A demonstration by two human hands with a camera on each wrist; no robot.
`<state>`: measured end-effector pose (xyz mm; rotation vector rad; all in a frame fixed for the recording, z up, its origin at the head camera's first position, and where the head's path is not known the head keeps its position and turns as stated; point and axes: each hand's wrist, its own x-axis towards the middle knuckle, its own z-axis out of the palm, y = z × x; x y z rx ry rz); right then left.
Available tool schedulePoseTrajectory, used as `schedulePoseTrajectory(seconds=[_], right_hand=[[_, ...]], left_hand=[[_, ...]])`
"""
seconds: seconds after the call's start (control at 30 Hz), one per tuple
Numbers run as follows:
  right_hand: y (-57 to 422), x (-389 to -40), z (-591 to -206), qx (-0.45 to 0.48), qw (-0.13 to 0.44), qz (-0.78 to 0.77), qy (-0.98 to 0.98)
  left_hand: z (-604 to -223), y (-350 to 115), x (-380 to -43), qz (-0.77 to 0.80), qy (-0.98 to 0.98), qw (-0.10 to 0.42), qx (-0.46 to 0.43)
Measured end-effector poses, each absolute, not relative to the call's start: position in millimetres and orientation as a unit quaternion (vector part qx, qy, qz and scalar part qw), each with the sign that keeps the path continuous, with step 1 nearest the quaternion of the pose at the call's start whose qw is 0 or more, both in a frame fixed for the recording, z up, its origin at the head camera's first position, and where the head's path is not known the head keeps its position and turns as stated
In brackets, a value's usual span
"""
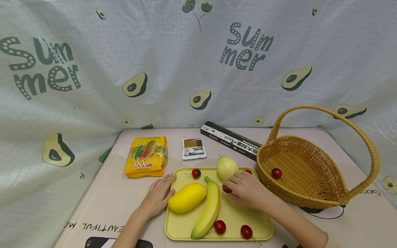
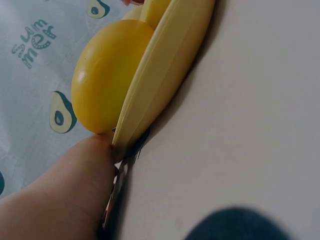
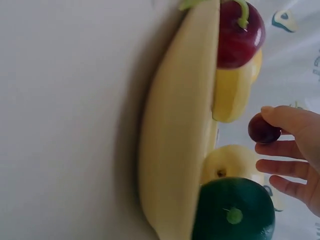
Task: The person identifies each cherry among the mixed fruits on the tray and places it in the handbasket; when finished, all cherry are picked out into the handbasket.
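My left hand (image 1: pixel 158 194) lies along the left rim of a pale yellow tray (image 1: pixel 242 220), fingers fairly straight, thumb beside a yellow mango (image 1: pixel 187 198). Over the tray's right side, my right hand (image 1: pixel 248 189) pinches a dark red cherry (image 3: pixel 264 129) between thumb and forefinger, the other fingers spread. A banana (image 1: pixel 209 206) lies lengthwise mid-tray, and a pale pear (image 1: pixel 227 168) sits at the back, just beyond the right hand. Several more cherries, one near the banana's lower end (image 1: pixel 220 227), lie in the tray. The right wrist view has a dark green round fruit (image 3: pixel 235 207), covered by my hand in the head view.
Right of the tray stands a wicker basket (image 1: pixel 301 168) with a tall arched handle and a cherry (image 1: pixel 276 173) inside. Behind the tray are a yellow packet (image 1: pixel 147 156), a small white sachet (image 1: pixel 194 148) and a long black pasta box (image 1: pixel 231 139). A printed curtain (image 1: pixel 173 69) hangs behind.
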<state>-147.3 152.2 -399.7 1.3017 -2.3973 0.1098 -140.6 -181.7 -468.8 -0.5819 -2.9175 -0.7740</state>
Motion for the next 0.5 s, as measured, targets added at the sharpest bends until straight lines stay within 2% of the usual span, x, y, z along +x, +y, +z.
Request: schedulePoseTrajectory(seconds=[0.5], right_hand=[[172, -162, -382, 0.453, 0.278, 0.039, -0.846]], left_hand=[[-467, -182, -140, -0.254, -0.948, 0.029, -0.189]])
